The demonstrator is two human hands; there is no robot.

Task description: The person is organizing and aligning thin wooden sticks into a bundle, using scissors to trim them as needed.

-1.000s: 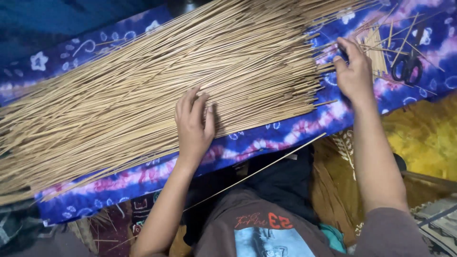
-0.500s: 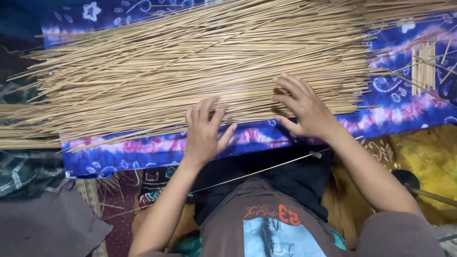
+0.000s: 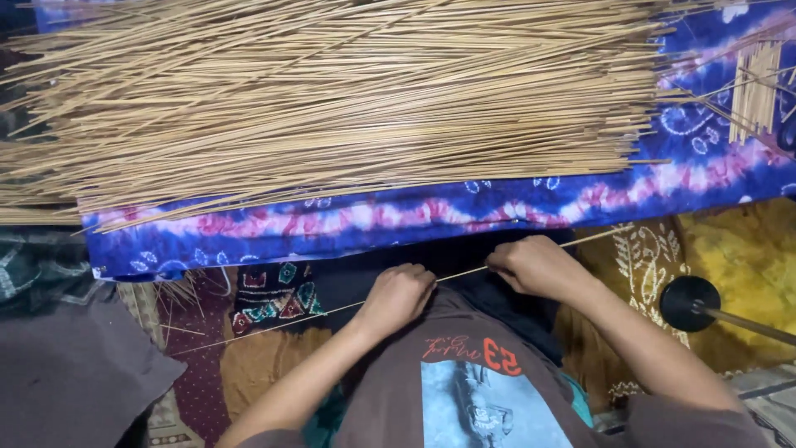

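hands: both off the pile (image 3: 332, 108) now, pulled back to the lap | left hand (image 3: 396, 297) + right hand (image 3: 535, 265) closed, pinching one stick (image 3: 461, 273) | stick lies slantwise below the blue cloth (image 3: 414, 217) | looks like single-stick work's starting

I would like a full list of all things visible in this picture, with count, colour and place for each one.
thin sticks: a large pile, tan, on the cloth, top.
cloth: one, blue, pink and white tie-dye, under the pile.
short stick bundle: one, tan, top right.
single stick: one, tan, over the lap, held by both hands.
round black object: one, right, on a stick.
grey fabric: one, bottom left.
left hand: closed on the single stick.
right hand: closed on the single stick.
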